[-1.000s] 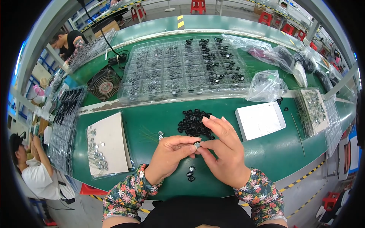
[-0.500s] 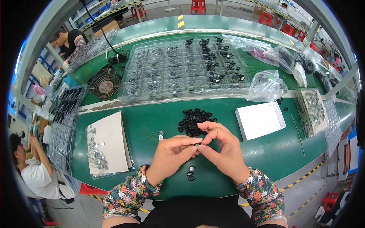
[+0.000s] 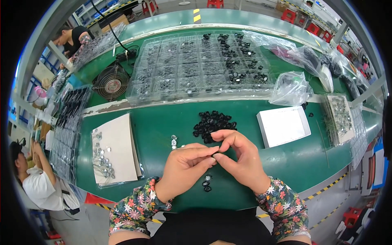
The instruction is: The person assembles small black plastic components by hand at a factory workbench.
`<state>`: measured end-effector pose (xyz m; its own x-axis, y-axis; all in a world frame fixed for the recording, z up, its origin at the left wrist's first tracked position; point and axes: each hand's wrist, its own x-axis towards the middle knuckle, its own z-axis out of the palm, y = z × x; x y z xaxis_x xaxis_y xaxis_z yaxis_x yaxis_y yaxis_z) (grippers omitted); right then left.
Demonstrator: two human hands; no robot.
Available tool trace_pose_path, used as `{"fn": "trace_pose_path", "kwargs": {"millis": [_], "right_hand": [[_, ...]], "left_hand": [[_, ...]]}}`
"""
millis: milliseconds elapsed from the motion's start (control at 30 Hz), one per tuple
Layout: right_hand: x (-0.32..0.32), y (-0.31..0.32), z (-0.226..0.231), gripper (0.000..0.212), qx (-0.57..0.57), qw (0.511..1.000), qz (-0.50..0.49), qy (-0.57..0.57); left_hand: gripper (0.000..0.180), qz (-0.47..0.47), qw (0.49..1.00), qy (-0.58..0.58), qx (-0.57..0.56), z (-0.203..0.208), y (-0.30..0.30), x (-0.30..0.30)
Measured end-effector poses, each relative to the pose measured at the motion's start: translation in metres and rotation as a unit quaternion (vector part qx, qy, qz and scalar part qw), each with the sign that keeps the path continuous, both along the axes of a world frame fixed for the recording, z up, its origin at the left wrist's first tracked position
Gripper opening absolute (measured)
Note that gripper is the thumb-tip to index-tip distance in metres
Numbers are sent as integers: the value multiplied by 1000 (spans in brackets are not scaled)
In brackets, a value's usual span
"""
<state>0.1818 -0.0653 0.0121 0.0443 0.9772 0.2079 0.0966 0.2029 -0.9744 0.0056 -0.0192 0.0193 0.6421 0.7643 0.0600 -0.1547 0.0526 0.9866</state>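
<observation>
My left hand point(image 3: 185, 165) and my right hand point(image 3: 241, 161) meet above the green table point(image 3: 163, 118). Their thumbs and forefingers pinch together at a tiny dark part, mostly hidden by the fingertips. Just beyond the fingers lies a heap of small black ring-shaped caps point(image 3: 214, 123). Close to my body, below the hands, a few black-rimmed round pieces point(image 3: 207, 183) sit in a short row, one with a silvery face. Small silvery round parts with thin wires point(image 3: 174, 143) rest beyond my left hand.
On the left, a beige card point(image 3: 114, 151) carries more silvery wired parts; a similar card point(image 3: 339, 118) lies far right. A white box point(image 3: 283, 126) stands right of the heap. Behind are a clear compartment tray point(image 3: 190, 83), a black fan point(image 3: 111, 83) and plastic bags point(image 3: 290, 89). Other people sit at left.
The view has shifted slightly. My hands stay joined at the fingertips, with the fingers turned a little and the pinched part now more covered.
</observation>
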Motion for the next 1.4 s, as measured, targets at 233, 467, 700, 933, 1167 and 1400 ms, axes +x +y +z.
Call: {"fn": "trace_pose_path", "kwargs": {"millis": [233, 467, 700, 933, 1167, 1400], "right_hand": [[1, 6, -3, 15, 24, 999, -23, -42], [-4, 2, 1, 12, 64, 987, -86, -121], [-13, 3, -4, 16, 107, 965, -124, -204], [-15, 6, -7, 19, 124, 949, -130, -260], [-1, 8, -6, 14, 127, 959, -118, -222], [6, 0, 9, 10, 78, 957, -69, -270]], "left_hand": [[28, 21, 999, -21, -32, -8, 4, 5], [25, 3, 996, -4, -91, -10, 6, 3], [19, 92, 994, 48, 35, -14, 2, 11], [14, 86, 995, 57, 7, -16, 6, 11], [34, 52, 957, 163, 235, -1, 14, 7], [31, 59, 976, 109, 178, -7, 19, 0]]}}
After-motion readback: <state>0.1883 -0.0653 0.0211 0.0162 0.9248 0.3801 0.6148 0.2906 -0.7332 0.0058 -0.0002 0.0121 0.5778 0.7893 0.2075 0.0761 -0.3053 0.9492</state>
